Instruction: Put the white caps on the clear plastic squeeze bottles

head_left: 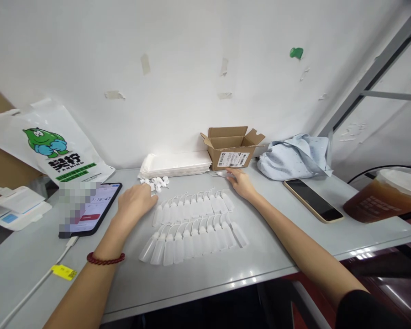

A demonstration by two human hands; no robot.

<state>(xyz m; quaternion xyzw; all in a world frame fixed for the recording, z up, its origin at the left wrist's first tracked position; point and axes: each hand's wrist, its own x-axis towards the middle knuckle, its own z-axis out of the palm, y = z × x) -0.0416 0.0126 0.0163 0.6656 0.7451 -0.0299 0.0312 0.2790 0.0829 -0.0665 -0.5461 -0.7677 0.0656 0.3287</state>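
My left hand rests on the table beside a small heap of white plastic pieces. Its thumb points to the right; the other fingers are mostly hidden behind the hand. At the front of the cardboard box, my right hand has its fingers drawn together at a small, white-ended clear piece, too small to name. Between my arms lie small translucent squeeze bottles in two rows, a back row and a front row. Each has a white cap and a thin bent tube at its far end.
An open cardboard box stands by the wall, right of a stack of white packets. Rightward are a blue cloth bag, a dark phone and a drink cup. A lit phone with a cable lies left.
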